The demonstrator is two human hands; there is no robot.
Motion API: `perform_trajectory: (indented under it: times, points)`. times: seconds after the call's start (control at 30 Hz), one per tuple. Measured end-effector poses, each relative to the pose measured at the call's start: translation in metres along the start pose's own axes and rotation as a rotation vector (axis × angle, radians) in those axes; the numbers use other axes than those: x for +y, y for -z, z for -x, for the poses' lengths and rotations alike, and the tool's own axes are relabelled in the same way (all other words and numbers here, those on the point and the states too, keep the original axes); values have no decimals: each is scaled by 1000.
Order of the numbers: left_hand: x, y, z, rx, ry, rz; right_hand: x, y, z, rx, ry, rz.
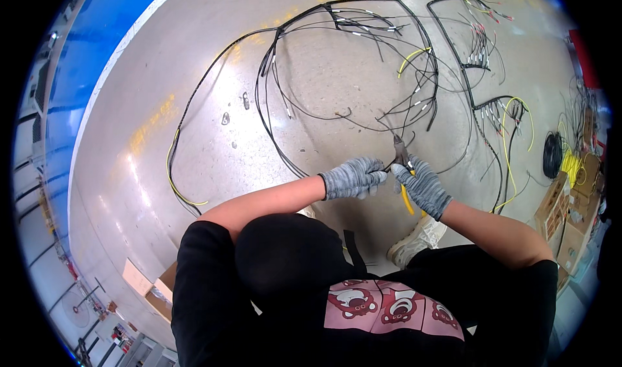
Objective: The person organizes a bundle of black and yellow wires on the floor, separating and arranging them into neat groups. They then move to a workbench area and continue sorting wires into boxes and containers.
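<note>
Grey knitted gloves cover both hands, held close together in front of me. My left hand (353,178) is closed around a black cable, most of it hidden by the fingers. In my right hand (424,187) is a pair of pliers (400,150) with yellow handles, its dark jaws pointing away from me. The jaws overlap the cable ends behind them, and whether they touch any cannot be told. Beyond my hands a black wire harness (281,33) lies in a wide loop on the floor, with thin branches carrying white labels.
A second black harness (468,85) with red-tipped branches and yellow wire lies to the right. Coiled black cable (552,154) and yellow cable (573,166) rest beside cardboard boxes (570,244) at far right. Another open box (152,289) stands at lower left. My shoe (418,242) is below the pliers.
</note>
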State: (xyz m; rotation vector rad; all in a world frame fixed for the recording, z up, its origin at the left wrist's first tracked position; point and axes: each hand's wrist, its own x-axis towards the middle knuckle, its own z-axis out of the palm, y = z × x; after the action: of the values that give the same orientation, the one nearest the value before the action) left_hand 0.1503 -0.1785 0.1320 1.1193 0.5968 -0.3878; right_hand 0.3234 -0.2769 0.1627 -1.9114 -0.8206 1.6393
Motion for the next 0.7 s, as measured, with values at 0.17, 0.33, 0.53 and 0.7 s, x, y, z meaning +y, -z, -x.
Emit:
perform_trajectory:
  times: [0.17, 0.33, 0.53, 0.7]
  points:
    - [-31, 4, -6, -90, -19, -95, -2, 20, -7, -152, 149, 572]
    - [-88, -22, -9, -703, 164, -333, 37, 54, -20, -387, -11, 1262]
    - [-60, -5, -8, -430, -17, -796, 92, 78, -45, -345, 77, 1401]
    - [-40, 29, 4, -375, -114, -413, 50, 59, -99, -194, 10, 1281]
